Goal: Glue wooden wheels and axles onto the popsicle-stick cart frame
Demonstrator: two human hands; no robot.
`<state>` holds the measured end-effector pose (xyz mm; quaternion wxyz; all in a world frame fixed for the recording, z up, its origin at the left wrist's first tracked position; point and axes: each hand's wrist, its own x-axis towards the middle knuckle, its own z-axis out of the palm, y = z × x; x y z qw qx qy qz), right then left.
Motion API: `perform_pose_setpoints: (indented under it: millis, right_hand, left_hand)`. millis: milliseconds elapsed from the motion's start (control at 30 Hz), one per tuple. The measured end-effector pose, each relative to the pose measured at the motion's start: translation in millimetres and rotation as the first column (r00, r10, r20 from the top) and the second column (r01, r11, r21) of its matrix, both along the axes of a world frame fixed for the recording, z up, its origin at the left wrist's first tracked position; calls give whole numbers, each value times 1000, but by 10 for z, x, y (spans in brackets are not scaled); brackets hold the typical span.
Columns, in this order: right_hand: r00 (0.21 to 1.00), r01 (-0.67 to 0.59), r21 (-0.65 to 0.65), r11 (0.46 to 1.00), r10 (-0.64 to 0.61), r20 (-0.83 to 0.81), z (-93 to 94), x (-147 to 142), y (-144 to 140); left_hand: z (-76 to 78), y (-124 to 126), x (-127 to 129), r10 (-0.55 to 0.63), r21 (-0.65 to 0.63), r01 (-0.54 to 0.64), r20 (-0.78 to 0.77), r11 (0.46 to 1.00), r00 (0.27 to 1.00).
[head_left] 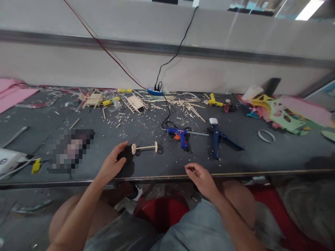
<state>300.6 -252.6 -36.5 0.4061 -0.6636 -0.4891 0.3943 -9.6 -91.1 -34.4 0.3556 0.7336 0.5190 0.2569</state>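
My left hand (113, 163) hovers over the table, thumb and fingers apart, holding nothing. Just right of its fingertips is a small wooden axle (145, 147) with a round wheel at each end. My right hand (200, 177) is at the table's front edge with its fingers curled in; whether anything is between them is hidden. Beyond it lies a blue glue gun (180, 136) with an orange trigger and a glue stick out of its back. A dark blue plier-like tool (216, 141) rests farther right.
Wooden sticks (190, 106), a small stick frame (135, 103) and yellow tubes (111, 101) lie along the back. A blue power strip (155, 91) feeds the glue gun's cord. Coloured foam sheets (282, 113) and a white ring (266, 136) sit right; a blurred-out flat object (70, 150) lies left.
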Motion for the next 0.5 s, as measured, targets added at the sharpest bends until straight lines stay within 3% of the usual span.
perform_pose_setpoints:
  millis: [100,267,433,500]
  right_hand:
    - [1000,7,4,1000,-7,-17,-22,-9,-2]
    - [998,7,-21,1000,-8,-69,-19,26,5]
    - [936,42,-55,998,-59,-346,112,-39,-76]
    - [882,44,-24,999,-50,-469,168,-230,-149]
  left_hand:
    - [-87,-103,-9,109,-18,-108,206,994,972]
    - [-125,-467,-9,339,-89,-329,351,940,873]
    - [99,-941,120,496,-76,-515,415,854,763]
    - [246,-1192,304,426,-2,-466,406,885,809]
